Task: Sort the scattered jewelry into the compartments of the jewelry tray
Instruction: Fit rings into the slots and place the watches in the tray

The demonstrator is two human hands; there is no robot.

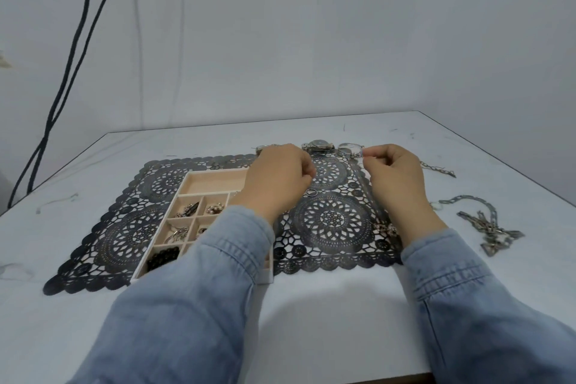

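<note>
Left sleeve (193,290), right sleeve (467,296): faded light-blue denim, stitched cuffs. Left hand (277,179), right hand (396,179) bare.

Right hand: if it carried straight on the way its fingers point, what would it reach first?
Most likely the round bangle just beyond the fingertips of the right hand, which seems to pinch a thin chain; the bangle lies beside the watch. Depth is unclear.
</note>
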